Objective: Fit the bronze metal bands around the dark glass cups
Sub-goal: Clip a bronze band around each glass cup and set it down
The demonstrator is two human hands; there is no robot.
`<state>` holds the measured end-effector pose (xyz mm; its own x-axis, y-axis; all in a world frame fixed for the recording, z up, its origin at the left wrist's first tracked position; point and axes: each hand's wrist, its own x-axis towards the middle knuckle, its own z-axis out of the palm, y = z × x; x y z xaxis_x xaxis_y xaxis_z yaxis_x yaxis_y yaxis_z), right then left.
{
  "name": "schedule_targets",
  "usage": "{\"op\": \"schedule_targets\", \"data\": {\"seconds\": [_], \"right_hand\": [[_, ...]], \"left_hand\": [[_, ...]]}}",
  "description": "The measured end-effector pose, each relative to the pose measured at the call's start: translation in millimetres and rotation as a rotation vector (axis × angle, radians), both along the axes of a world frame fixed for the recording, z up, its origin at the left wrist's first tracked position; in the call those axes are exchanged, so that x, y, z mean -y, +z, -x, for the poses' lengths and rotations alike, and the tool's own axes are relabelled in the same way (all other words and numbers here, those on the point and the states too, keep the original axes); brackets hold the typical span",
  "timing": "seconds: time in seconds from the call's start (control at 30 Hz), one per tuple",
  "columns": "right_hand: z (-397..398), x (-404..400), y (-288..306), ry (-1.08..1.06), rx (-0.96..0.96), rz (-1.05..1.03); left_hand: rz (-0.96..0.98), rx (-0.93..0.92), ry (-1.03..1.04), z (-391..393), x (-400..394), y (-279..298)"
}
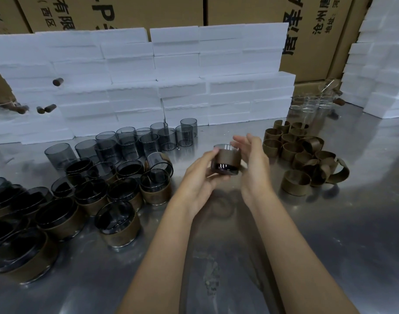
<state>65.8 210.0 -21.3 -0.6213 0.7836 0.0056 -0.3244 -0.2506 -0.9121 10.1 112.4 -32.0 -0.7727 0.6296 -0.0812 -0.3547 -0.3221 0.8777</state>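
Note:
A dark glass cup (223,167) with a bronze band (229,157) wrapped round it is held above the steel table, tilted with its base toward me. My left hand (199,177) grips it from the left, thumb on top. My right hand (254,164) is on its right side with straight fingers against the band. Several bare dark cups (148,139) stand behind to the left. Several banded cups (117,223) crowd the near left. A heap of loose bronze bands (302,155) lies to the right.
The steel table (329,234) stretches in front of me. White foam blocks (148,87) are stacked along the back and at the right, with cardboard boxes (318,30) behind. Clear glasses (311,105) stand behind the bands.

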Motion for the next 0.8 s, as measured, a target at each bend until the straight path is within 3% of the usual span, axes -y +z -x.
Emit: {"op": "schedule_targets", "data": {"seconds": [0.1,0.17,0.27,0.37,0.47,0.6,0.8], "right_hand": [[0.5,5.5,-2.2,0.238,-0.026,0.045],[2.6,13.6,-7.0,0.346,0.034,-0.042],[8.6,24.5,-13.5,0.305,0.104,-0.226],[12.9,25.8,-18.6,0.212,0.135,-0.365],[15.4,21.7,-23.5,0.098,0.33,-0.562],[11.7,22.6,-29.0,0.116,0.572,-0.703],[9.6,28.7,-27.7,0.309,0.613,-0.891]], "left_hand": [[-0.172,0.172,0.025,4.7,3.1,0.4],[-0.231,0.217,0.037,7.1,6.1,0.9],[-0.254,0.246,0.046,8.6,7.8,0.4],[-0.157,0.207,0.065,10.6,7.4,-0.6],[-0.04,0.101,0.124,13.8,10.4,1.3],[0.081,-0.076,0.226,14.5,10.1,5.5],[0.232,-0.508,0.337,-2.7,14.5,20.5]]}}
